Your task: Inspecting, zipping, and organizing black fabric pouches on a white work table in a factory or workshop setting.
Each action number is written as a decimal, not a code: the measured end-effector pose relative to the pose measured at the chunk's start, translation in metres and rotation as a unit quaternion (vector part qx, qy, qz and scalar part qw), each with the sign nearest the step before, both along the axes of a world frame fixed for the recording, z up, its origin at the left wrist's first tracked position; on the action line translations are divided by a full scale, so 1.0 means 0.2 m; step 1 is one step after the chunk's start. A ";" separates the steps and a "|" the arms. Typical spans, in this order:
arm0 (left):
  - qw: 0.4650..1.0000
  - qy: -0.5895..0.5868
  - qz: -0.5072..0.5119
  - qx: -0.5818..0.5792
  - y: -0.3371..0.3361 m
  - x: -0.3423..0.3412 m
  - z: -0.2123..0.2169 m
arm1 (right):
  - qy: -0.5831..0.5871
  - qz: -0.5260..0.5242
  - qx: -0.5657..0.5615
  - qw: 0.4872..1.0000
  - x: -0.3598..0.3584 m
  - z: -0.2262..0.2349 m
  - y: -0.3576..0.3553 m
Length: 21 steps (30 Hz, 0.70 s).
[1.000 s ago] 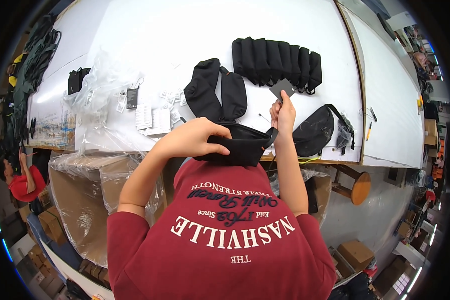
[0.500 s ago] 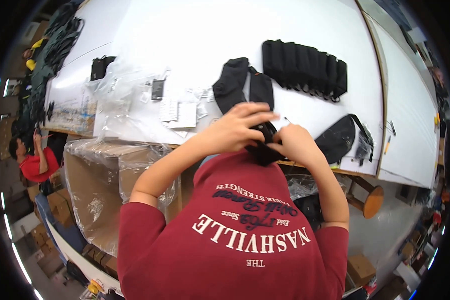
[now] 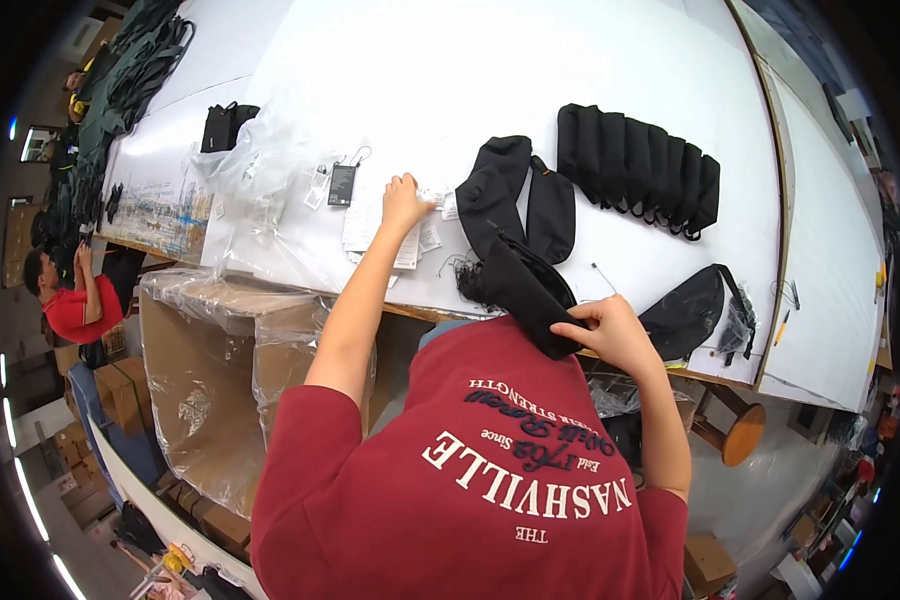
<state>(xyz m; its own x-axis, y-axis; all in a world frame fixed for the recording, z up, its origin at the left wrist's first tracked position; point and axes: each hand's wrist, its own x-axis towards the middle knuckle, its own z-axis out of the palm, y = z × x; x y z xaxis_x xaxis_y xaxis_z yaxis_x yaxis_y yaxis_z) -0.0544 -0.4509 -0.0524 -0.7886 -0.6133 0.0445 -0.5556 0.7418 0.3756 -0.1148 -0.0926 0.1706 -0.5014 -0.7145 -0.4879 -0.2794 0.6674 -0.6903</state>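
My right hand (image 3: 610, 335) grips a black fabric bag (image 3: 518, 285) by its near end, close to my chest at the table's front edge. My left arm stretches forward over the white table (image 3: 450, 70). My left hand (image 3: 405, 198) pinches a small white paper tag (image 3: 433, 199) that lies among other white tags and paper slips (image 3: 380, 235). Two more black bags (image 3: 518, 195) lie flat just right of those tags, touching the bag I hold.
A row of several folded black bags (image 3: 638, 165) stands at the back right. A black pouch (image 3: 685, 315) lies by my right hand. Clear plastic bags (image 3: 260, 170) and a dark tag (image 3: 342, 183) lie left. Plastic-lined cardboard boxes (image 3: 205, 350) stand below, and another person (image 3: 65, 300) sits far left.
Both hands were on the black bag at my chest. My left hand has let go and reached forward to the white tags, while my right hand keeps hold of the bag.
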 end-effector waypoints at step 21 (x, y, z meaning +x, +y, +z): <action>0.695 0.406 -0.038 0.592 0.62 0.07 0.90 | 0.246 -0.034 -0.171 0.954 0.01 0.17 -0.16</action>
